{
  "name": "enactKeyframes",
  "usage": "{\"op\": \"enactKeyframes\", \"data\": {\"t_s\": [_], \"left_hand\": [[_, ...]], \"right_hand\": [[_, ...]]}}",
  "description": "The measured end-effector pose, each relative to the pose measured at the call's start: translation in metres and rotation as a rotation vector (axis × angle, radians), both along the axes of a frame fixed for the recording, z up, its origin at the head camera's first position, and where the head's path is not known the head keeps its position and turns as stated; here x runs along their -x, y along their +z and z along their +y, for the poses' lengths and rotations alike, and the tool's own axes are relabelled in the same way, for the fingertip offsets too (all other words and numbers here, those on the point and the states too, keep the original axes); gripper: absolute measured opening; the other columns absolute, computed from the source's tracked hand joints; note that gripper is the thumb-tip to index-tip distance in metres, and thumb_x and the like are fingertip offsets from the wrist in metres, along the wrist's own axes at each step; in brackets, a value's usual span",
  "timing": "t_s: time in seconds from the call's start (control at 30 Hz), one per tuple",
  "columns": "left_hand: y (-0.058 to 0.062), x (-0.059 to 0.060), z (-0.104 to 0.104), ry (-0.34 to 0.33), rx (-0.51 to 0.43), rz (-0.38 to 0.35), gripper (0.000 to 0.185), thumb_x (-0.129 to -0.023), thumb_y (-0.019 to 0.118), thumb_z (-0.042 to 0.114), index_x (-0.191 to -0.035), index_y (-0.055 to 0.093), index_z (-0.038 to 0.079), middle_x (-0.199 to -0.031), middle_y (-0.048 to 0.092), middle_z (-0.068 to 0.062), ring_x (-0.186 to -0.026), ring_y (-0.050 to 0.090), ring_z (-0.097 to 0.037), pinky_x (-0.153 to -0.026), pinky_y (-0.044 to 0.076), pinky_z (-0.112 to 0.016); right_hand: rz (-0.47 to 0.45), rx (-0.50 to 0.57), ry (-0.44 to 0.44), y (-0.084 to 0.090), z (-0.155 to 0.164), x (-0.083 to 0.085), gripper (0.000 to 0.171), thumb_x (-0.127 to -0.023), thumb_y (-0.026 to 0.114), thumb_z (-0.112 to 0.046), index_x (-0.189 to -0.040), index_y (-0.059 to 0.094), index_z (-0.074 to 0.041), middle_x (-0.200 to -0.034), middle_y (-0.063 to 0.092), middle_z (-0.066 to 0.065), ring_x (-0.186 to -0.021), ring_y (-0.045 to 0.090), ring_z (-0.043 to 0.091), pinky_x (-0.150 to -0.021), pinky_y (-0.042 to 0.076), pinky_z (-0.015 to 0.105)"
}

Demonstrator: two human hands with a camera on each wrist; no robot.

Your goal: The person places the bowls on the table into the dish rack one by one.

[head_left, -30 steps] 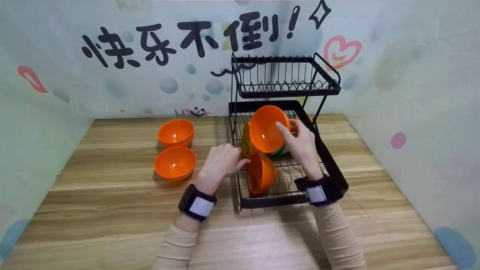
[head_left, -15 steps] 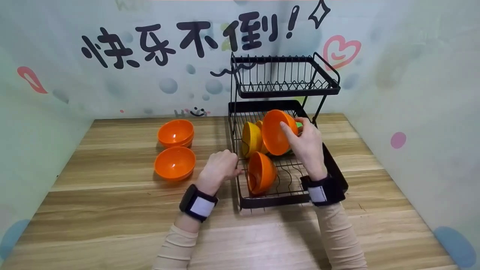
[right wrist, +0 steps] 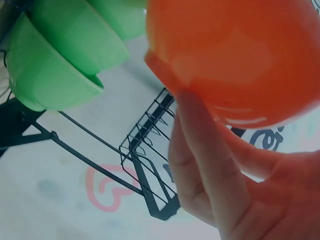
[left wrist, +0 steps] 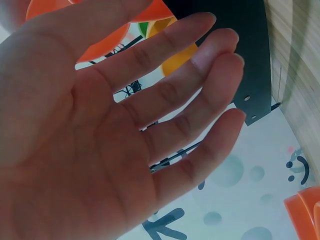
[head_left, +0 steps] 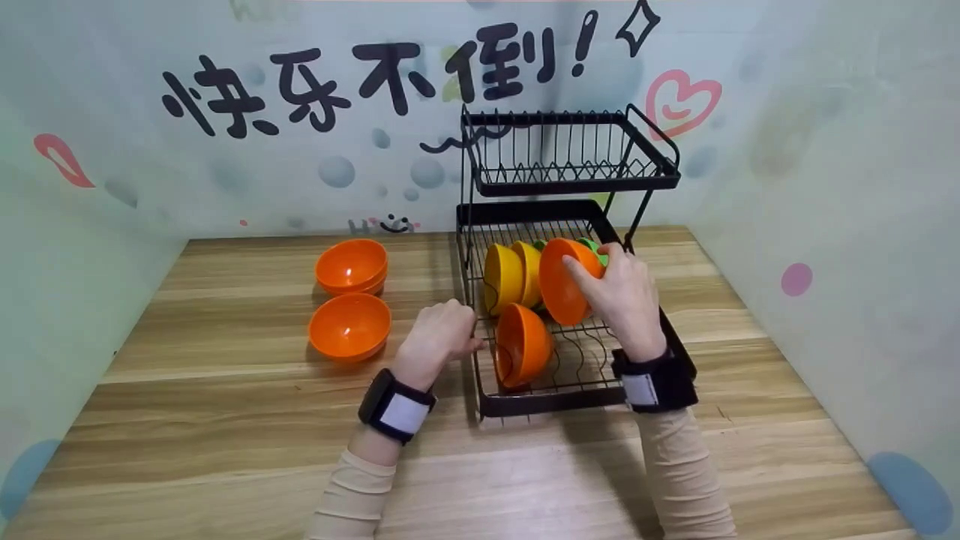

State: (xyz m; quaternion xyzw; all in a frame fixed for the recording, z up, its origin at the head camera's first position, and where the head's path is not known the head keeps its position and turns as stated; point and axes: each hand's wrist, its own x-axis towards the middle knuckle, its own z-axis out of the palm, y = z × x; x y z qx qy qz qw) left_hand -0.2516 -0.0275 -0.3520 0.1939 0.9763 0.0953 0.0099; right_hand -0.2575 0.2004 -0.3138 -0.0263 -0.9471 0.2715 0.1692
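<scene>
Two edges of the dish rack (head_left: 559,403) border exposed wire floor (head_left: 581,356). The right hand (head_left: 628,300) pinches an orange bowl (head_left: 564,289), rim steep, mouth leftward; the left hand (head_left: 439,330) is relaxed.

Bench (head_left: 225,442): before the wall (head_left: 285,187).
Rack (head_left: 555,406): on the bench, upper tier (head_left: 577,186) above rear of lower tier (head_left: 525,214).
Stacked bowls (head_left: 351,266): left of rack; single bowl (head_left: 349,328) before them.
Front bowl (head_left: 529,346): in lower tier, front left.
Rear bowls (head_left: 504,279): behind front bowl.
Held bowl (head_left: 557,289): in right grip (head_left: 630,300), right of front bowl.
Left grip (head_left: 441,330): between single bowl and rack.
</scene>
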Motion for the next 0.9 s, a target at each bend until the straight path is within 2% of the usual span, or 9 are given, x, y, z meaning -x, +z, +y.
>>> {"op": "enactKeyframes", "data": {"t_s": [0.1,0.27,0.53,0.7,0.9], "left_hand": [[0.000,0.000,0.000,-0.001,-0.001,0.004,0.029,-0.082,0.073,0.029,-0.074,0.068,0.001,-0.086,0.069,-0.016,-0.081,0.067,-0.033,-0.073,0.055,-0.048],[0.000,-0.001,0.000,0.001,0.000,-0.001,0.029,-0.082,0.073,0.029,-0.076,0.069,0.001,-0.088,0.069,-0.017,-0.082,0.067,-0.033,-0.074,0.055,-0.048],[0.001,0.000,0.000,0.001,-0.013,-0.008,0.029,-0.081,0.073,0.029,-0.076,0.068,0.001,-0.088,0.069,-0.017,-0.082,0.067,-0.033,-0.073,0.055,-0.048],[0.000,0.001,0.000,0.008,-0.001,-0.023,0.029,-0.082,0.072,0.030,-0.076,0.068,0.002,-0.093,0.069,-0.017,-0.085,0.067,-0.033,-0.074,0.055,-0.047],[0.000,0.001,0.000,0.010,0.005,-0.030,0.031,-0.082,0.072,0.032,-0.077,0.069,0.002,-0.094,0.068,-0.017,-0.086,0.067,-0.033,-0.075,0.055,-0.047]], "right_hand": [[-0.043,-0.059,-0.003,0.001,0.000,-0.003,0.065,-0.086,0.054,-0.056,-0.117,0.056,0.002,-0.089,0.060,0.017,-0.074,0.056,0.027,-0.058,0.040,0.029],[-0.112,-0.126,0.014,0.000,0.000,-0.007,0.060,-0.086,0.053,-0.058,-0.100,0.057,-0.001,-0.078,0.051,0.010,-0.067,0.052,0.023,-0.051,0.034,0.026],[-0.255,-0.240,0.055,-0.003,-0.007,-0.007,0.055,-0.085,0.051,-0.062,-0.077,0.052,-0.008,-0.067,0.047,0.006,-0.060,0.054,0.023,-0.048,0.036,0.029],[-0.333,-0.283,0.067,-0.007,-0.011,-0.006,0.054,-0.084,0.050,-0.064,-0.071,0.048,-0.012,-0.067,0.047,0.004,-0.060,0.054,0.021,-0.047,0.038,0.029],[-0.392,-0.321,0.089,-0.012,-0.018,-0.005,0.056,-0.085,0.049,-0.066,-0.061,0.043,-0.015,-0.059,0.041,0.001,-0.051,0.048,0.018,-0.043,0.033,0.028]]}}
